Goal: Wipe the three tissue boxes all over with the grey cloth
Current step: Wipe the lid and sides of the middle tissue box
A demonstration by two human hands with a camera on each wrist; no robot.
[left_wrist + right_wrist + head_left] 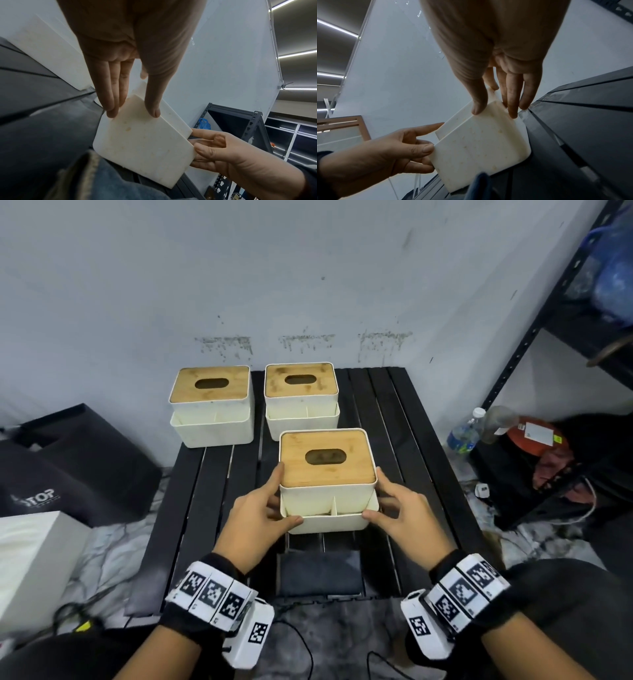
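Three white tissue boxes with bamboo lids are on the black slatted table (404, 440). Two stand at the back, one on the left (212, 405) and one in the middle (301, 398). Both hands hold the near box (327, 477) (144, 146) (481, 148). My left hand (274, 501) (133, 113) has its fingers along the left side and its thumb on the front. My right hand (375, 496) (494, 113) mirrors it on the right. The folded grey cloth (320, 573) lies on the table just in front of the box, with neither hand on it.
A black metal shelf (534, 337) stands at the right, with a water bottle (466, 433) and clutter at its foot. A black bag (68, 467) and a white box (30, 559) sit on the floor at the left. Cables lie near the table's front edge.
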